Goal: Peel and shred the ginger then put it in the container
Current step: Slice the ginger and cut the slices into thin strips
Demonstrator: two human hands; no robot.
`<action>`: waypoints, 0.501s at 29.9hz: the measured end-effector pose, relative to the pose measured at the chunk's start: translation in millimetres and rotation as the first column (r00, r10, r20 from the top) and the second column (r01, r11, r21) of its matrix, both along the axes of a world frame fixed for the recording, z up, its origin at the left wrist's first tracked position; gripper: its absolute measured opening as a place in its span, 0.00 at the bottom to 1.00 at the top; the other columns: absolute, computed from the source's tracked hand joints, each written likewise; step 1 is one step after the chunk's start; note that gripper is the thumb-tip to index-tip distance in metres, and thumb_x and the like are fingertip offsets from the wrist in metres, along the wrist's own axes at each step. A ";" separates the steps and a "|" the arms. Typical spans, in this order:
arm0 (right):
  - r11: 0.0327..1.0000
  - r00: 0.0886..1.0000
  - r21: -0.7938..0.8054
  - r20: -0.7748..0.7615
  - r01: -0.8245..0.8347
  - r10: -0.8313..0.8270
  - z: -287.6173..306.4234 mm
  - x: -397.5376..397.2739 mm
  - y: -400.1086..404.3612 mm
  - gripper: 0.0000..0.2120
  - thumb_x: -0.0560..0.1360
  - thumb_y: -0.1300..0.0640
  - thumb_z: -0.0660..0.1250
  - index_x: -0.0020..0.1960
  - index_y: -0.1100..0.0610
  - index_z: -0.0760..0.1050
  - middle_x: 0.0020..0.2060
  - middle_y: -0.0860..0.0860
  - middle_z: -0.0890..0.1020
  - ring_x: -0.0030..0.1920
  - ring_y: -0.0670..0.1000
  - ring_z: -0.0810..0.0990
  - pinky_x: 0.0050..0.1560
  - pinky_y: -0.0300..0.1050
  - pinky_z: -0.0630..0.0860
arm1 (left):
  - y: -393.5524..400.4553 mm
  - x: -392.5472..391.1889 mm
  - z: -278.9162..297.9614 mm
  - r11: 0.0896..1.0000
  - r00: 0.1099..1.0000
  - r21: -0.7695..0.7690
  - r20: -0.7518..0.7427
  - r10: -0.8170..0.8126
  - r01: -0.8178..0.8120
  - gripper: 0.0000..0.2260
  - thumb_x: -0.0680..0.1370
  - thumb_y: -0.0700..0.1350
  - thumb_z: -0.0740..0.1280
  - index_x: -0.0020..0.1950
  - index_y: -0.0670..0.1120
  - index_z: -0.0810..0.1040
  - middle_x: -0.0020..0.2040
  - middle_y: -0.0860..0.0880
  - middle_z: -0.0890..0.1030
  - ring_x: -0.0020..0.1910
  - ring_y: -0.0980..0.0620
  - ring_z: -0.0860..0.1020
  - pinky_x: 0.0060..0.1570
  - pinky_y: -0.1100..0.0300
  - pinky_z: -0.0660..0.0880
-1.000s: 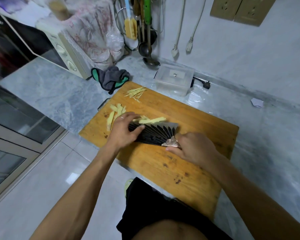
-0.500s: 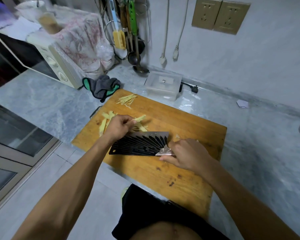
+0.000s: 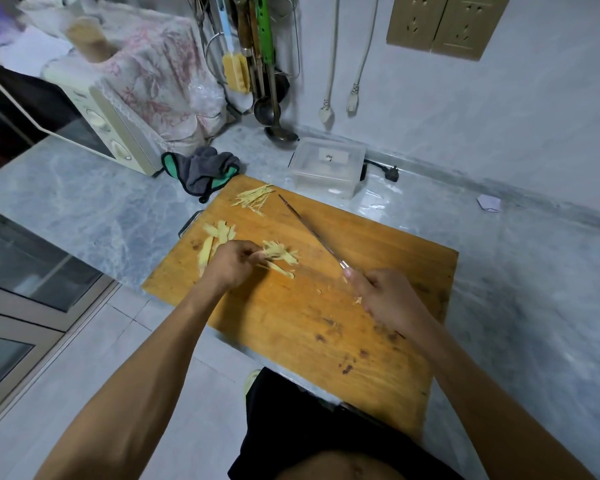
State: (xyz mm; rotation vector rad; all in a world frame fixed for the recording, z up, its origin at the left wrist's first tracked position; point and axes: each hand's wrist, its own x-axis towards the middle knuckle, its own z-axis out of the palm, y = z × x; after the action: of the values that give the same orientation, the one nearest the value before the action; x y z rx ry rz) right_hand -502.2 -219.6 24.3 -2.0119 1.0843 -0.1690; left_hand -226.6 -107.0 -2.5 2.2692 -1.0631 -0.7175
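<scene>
Ginger slices point(image 3: 278, 255) lie bunched at the middle of the wooden cutting board point(image 3: 291, 323), pinched at their near end by the curled fingers of the left hand point(image 3: 231, 263). To the right, the right hand point(image 3: 383, 297) is wrapped round the handle of a cleaver point(image 3: 309, 230), its blade standing edge-on and slanting toward the upper left. More slices point(image 3: 215, 239) lie left of the hand. Farther up, fine ginger shreds point(image 3: 254, 199) sit near the board's far edge, and a clear lidded container point(image 3: 328, 168) stands beyond on the marble counter point(image 3: 84, 202).
</scene>
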 end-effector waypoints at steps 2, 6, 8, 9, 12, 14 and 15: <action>1.000 1.000 0.000 0.005 0.016 -0.016 2.6 6.3 -1.2 0.33 0.79 0.34 0.57 0.36 0.63 0.77 0.29 0.56 0.81 0.29 0.52 0.79 0.44 0.55 0.81 | -7.9 5.0 2.6 0.977 0.973 0.068 0.099 -0.209 0.203 0.08 0.79 0.44 0.69 0.56 0.47 0.83 0.56 0.48 0.80 0.57 0.48 0.77 0.55 0.60 0.70; 1.000 0.999 0.009 -0.035 0.013 -0.012 3.2 19.3 -2.2 0.35 0.78 0.33 0.55 0.36 0.64 0.78 0.28 0.55 0.82 0.28 0.50 0.80 0.45 0.57 0.82 | -24.7 16.9 -0.6 0.880 0.901 0.305 0.126 -0.415 0.363 0.35 0.72 0.49 0.76 0.76 0.57 0.65 0.76 0.47 0.59 0.73 0.45 0.64 0.70 0.60 0.62; 0.999 0.997 0.038 -0.074 0.021 -0.018 3.5 24.1 0.3 0.37 0.76 0.30 0.53 0.37 0.63 0.79 0.29 0.55 0.82 0.28 0.48 0.79 0.48 0.57 0.81 | -32.7 17.6 -2.7 0.820 0.856 0.414 0.157 -0.493 0.396 0.44 0.70 0.54 0.77 0.79 0.62 0.54 0.79 0.48 0.51 0.76 0.43 0.57 0.74 0.48 0.62; 0.999 0.996 0.048 -0.086 0.025 -0.021 5.5 26.3 2.5 0.37 0.76 0.30 0.53 0.38 0.63 0.79 0.30 0.55 0.82 0.28 0.48 0.79 0.48 0.57 0.81 | -36.8 17.7 -4.2 0.804 0.841 0.433 0.165 -0.515 0.407 0.45 0.70 0.55 0.77 0.79 0.62 0.52 0.79 0.46 0.51 0.76 0.42 0.56 0.73 0.45 0.62; 0.996 0.994 0.090 -0.110 0.028 -0.019 12.4 31.3 10.3 0.34 0.80 0.35 0.55 0.37 0.64 0.77 0.30 0.57 0.81 0.29 0.50 0.79 0.43 0.51 0.74 | -47.7 18.7 -8.4 0.812 0.844 0.389 0.140 -0.518 0.435 0.37 0.72 0.52 0.76 0.77 0.59 0.62 0.73 0.44 0.59 0.72 0.42 0.62 0.72 0.48 0.63; 0.994 0.991 0.107 -0.134 0.023 -0.008 15.7 32.4 13.0 0.31 0.80 0.36 0.54 0.35 0.60 0.74 0.29 0.55 0.79 0.29 0.50 0.78 0.42 0.49 0.72 | -54.2 17.2 -6.3 0.820 0.851 0.349 0.104 -0.515 0.454 0.27 0.73 0.48 0.75 0.71 0.55 0.72 0.67 0.46 0.63 0.65 0.43 0.70 0.70 0.53 0.66; 0.992 0.990 0.121 -0.142 0.020 -0.003 17.5 32.9 14.0 0.30 0.80 0.35 0.54 0.35 0.59 0.73 0.29 0.54 0.78 0.28 0.49 0.77 0.43 0.51 0.76 | -55.1 14.9 -5.7 0.820 0.852 0.341 0.091 -0.515 0.459 0.21 0.74 0.46 0.74 0.67 0.52 0.75 0.65 0.46 0.64 0.61 0.44 0.73 0.68 0.56 0.68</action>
State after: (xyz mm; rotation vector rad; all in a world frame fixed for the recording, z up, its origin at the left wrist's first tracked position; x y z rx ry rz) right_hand -469.3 -205.6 41.8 -1.9315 1.1665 0.0349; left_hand -211.6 -162.1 -8.2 2.3660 -1.7757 -0.9500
